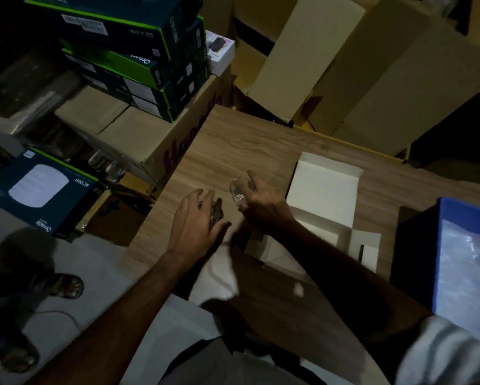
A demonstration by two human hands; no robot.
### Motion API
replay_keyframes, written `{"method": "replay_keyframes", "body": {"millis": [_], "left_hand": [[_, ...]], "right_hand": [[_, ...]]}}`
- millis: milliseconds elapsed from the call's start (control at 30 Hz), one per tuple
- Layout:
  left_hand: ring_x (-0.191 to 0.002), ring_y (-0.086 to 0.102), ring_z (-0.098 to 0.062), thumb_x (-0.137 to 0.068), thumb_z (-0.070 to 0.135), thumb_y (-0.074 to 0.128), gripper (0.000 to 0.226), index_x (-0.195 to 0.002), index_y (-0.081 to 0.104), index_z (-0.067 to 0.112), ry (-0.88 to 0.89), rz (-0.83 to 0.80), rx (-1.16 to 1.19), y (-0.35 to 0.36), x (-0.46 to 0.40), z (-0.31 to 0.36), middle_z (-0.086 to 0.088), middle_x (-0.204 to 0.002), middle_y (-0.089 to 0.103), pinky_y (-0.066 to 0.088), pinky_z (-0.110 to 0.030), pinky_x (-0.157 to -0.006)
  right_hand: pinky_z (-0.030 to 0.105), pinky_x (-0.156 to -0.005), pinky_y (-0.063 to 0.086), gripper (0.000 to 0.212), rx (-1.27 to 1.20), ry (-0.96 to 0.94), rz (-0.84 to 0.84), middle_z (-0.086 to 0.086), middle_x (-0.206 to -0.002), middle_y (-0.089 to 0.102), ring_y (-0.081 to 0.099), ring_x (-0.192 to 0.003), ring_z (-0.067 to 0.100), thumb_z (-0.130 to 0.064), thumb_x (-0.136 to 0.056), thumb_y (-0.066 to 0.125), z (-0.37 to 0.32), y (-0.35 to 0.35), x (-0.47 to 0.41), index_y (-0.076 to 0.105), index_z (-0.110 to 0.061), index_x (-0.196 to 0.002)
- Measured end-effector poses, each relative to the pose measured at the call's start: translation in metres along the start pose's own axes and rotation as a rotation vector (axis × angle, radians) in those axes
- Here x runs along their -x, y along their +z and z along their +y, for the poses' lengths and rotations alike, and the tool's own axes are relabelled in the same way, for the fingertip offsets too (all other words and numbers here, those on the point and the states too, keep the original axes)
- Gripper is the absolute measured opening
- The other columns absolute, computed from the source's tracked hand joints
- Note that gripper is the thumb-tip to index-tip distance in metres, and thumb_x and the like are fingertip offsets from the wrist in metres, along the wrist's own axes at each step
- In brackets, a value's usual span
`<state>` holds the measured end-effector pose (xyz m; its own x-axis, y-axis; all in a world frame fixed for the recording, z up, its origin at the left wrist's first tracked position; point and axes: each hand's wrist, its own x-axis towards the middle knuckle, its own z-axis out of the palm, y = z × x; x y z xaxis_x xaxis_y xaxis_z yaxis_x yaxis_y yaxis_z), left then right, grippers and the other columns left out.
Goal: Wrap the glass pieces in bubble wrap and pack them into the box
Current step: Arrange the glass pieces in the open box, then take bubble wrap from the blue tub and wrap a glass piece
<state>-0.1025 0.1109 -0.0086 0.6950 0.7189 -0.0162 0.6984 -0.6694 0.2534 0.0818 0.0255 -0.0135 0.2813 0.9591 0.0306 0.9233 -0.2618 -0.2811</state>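
Dim light, motion blur on both hands. Left forearm runs up from the bottom edge over the floor and the worktop's (261, 140) near-left corner. Left hand (197, 220) palm down, fingers curled over a small glass piece (216, 211) that sits on the wood grain; thumb tucked against its near side, so the hand grips it. Shape of the piece not readable.

Right forearm crosses from the lower right, over the near flaps of the white carton. Right hand (261, 201) lifted a little above the worktop, fingers wrapped round a clear drinking glass (238, 190), its body sticking out to the left of the knuckles. The two glass pieces lie close, not touching.

White carton (323, 195) just right of the right hand, lid flap open and lying flat, inside hard to see behind the arm. Blue bin (438, 254) at the right edge with bubble wrap (469, 262) in it.

Bare worktop beyond both hands. Left edge of the worktop borders a brown carton (138, 140) stacked with dark green-trimmed boxes (138, 56).
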Motion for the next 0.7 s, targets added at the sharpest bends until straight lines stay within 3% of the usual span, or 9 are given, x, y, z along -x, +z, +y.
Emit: {"method": "replay_keyframes", "body": {"millis": [133, 300, 433, 567, 700], "left_hand": [[-0.141, 0.033, -0.028, -0.094, 0.047, 0.06, 0.066, -0.15, 0.037, 0.02, 0.079, 0.034, 0.097, -0.002, 0.008, 0.025, -0.014, -0.155, 0.035, 0.036, -0.045, -0.112], [-0.139, 0.037, -0.029, -0.102, 0.042, 0.039, 0.055, -0.151, 0.039, 0.018, 0.285, 0.036, 0.094, 0.009, 0.005, 0.088, -0.013, -0.153, 0.04, 0.03, -0.037, -0.113], [-0.129, 0.046, -0.034, -0.101, 0.032, 0.051, 0.053, -0.149, 0.044, 0.014, 0.467, 0.058, 0.228, 0.024, 0.012, 0.159, -0.019, -0.15, 0.039, 0.041, -0.044, -0.102], [-0.13, 0.045, -0.03, -0.094, 0.037, 0.055, 0.058, -0.147, 0.045, 0.018, 0.577, -0.012, 0.211, 0.038, 0.024, 0.231, -0.016, -0.153, 0.037, 0.045, -0.045, -0.104], [-0.132, 0.047, -0.038, -0.094, 0.038, 0.056, 0.056, -0.143, 0.052, 0.01, 0.718, -0.073, 0.18, 0.049, 0.037, 0.297, -0.024, -0.15, 0.042, 0.043, -0.045, -0.105]], "right_hand": [[0.044, -0.098, 0.05, 0.051, -0.056, 0.034, 0.108, 0.027, -0.151, 0.047, 0.058, -0.123, 0.04, -0.028, -0.097, 0.062, 0.012, -0.024, 0.036, 0.054, -0.013, -0.145], [0.046, -0.117, 0.038, 0.05, -0.119, 0.249, 0.202, 0.022, -0.157, 0.04, 0.036, -0.148, 0.034, -0.021, -0.101, 0.055, 0.041, -0.055, 0.103, 0.046, -0.014, -0.15], [0.051, -0.111, 0.042, 0.053, -0.162, 0.455, 0.269, 0.022, -0.16, 0.034, 0.039, -0.144, 0.038, -0.024, -0.102, 0.057, 0.075, -0.076, 0.17, 0.044, -0.016, -0.153], [0.042, -0.112, 0.043, 0.052, -0.124, 0.653, 0.366, 0.016, -0.159, 0.038, 0.04, -0.142, 0.031, -0.027, -0.1, 0.058, 0.105, -0.087, 0.241, 0.049, -0.018, -0.15], [0.043, -0.104, 0.049, 0.053, -0.093, 0.788, 0.385, 0.015, -0.158, 0.04, 0.043, -0.141, 0.034, -0.029, -0.099, 0.058, 0.132, -0.083, 0.312, 0.047, -0.022, -0.151]]}}
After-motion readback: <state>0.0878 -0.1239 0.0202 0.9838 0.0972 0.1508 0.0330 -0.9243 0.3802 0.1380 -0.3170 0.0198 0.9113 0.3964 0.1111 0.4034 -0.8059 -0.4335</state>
